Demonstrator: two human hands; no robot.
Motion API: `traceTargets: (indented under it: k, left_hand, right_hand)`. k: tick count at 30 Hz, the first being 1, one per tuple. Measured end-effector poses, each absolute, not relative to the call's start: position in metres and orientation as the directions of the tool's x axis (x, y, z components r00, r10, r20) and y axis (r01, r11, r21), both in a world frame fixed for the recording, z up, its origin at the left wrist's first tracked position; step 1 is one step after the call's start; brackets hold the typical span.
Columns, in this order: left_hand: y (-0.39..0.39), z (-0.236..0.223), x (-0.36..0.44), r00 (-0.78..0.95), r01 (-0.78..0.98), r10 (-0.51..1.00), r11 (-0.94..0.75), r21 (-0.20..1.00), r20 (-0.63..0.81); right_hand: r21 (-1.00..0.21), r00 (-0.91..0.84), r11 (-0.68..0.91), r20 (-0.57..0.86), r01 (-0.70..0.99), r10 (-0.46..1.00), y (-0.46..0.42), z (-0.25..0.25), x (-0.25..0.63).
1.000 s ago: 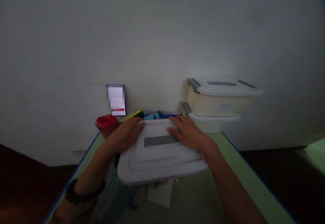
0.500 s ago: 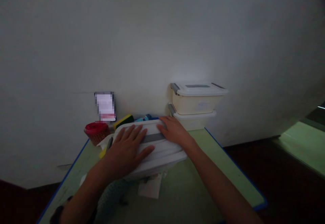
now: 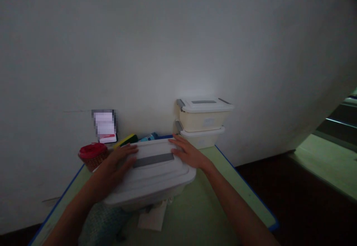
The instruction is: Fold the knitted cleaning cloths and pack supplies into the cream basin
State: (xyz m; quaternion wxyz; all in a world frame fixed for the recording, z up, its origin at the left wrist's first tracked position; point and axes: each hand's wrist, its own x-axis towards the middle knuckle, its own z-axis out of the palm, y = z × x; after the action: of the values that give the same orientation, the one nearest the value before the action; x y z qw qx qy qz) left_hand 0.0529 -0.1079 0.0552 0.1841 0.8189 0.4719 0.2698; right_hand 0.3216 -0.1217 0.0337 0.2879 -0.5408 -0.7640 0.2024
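Note:
A white lidded storage box [image 3: 156, 171] with a grey handle strip across its lid stands on the green table, partly over a patterned cloth. My left hand [image 3: 113, 170] lies along the left side of the lid, its fingers extended over the edge. On the right end of the lid rests my right hand [image 3: 189, 155], fingers spread beside the grey strip. A white paper [image 3: 153, 216] lies just in front of the box. The cloth [image 3: 103, 223] is bluish and bunched under my left forearm.
Two cream boxes [image 3: 200, 121] with white lids are stacked at the wall. A red basket [image 3: 93, 155] sits at the back left, below a phone-like screen [image 3: 106, 125]. A yellow-and-dark sponge [image 3: 126, 140] and a blue item [image 3: 149, 137] lie behind the box. The table [image 3: 231, 186] has blue edging.
My left hand has slid from the top of the lid to its left side, uncovering more of the grey strip. My right hand stays on the right end. The whole view has shifted slightly.

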Motion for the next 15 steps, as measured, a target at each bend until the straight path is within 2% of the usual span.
traceTargets:
  k: [5, 7, 9, 12, 15]
  left_hand:
    - [-0.106, 0.044, 0.039, 0.231, 0.578, 0.934, -0.357, 0.733, 0.273]
    - [-0.105, 0.037, 0.036, 0.138, 0.449, 0.974, -0.225, 0.865, 0.181]
    - [-0.104, 0.03, 0.036, 0.04, 0.213, 0.999, -0.034, 0.977, 0.026]
    - [-0.105, 0.025, 0.04, -0.006, -0.182, 0.984, 0.174, 0.968, -0.178]
    - [-0.107, 0.02, 0.045, -0.001, -0.397, 0.961, 0.252, 0.883, -0.275]
  right_hand:
    - [-0.821, -0.082, 0.248, 0.241, 0.514, 0.967, -0.125, 0.018, 0.327]
    - [-0.886, -0.023, 0.224, 0.235, 0.406, 0.972, -0.122, 0.013, 0.327]
    - [-0.938, 0.03, 0.202, 0.219, 0.283, 0.975, -0.118, 0.007, 0.327]
    - [-0.985, 0.098, 0.161, 0.167, 0.064, 0.981, -0.115, -0.002, 0.328]
    - [-0.977, 0.132, 0.134, 0.113, -0.169, 0.985, -0.117, -0.011, 0.327]
